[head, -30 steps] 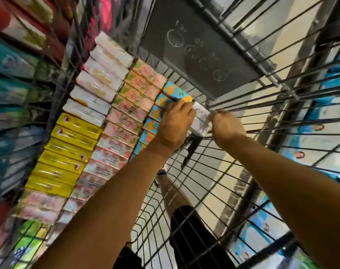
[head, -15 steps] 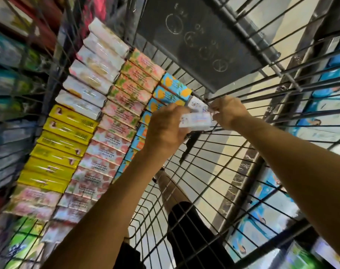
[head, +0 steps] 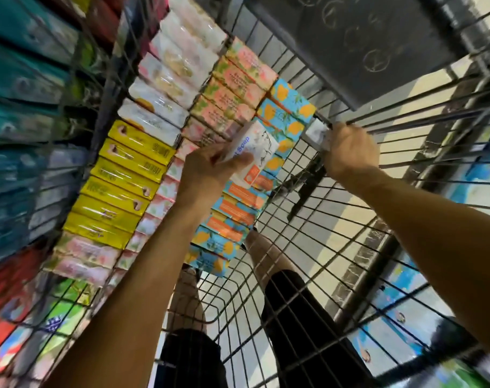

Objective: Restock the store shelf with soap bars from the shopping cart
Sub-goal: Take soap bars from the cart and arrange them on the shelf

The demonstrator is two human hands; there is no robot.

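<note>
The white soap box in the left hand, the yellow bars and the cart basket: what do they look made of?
White soap box: looks like matte printed cardboard, with crisp flat faces and square edges. Yellow bars: glossy wrap, probably plastic film or coated paper, with bright glare streaks. Cart basket: dark metal wire grid, likely coated, with thin rigid crossing rods.

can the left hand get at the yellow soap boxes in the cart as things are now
Probably not yet: the left hand already grips a white soap box. The yellow soap boxes lie uncovered just to its left in the cart, so the path looks free once the hand is emptied.
</note>
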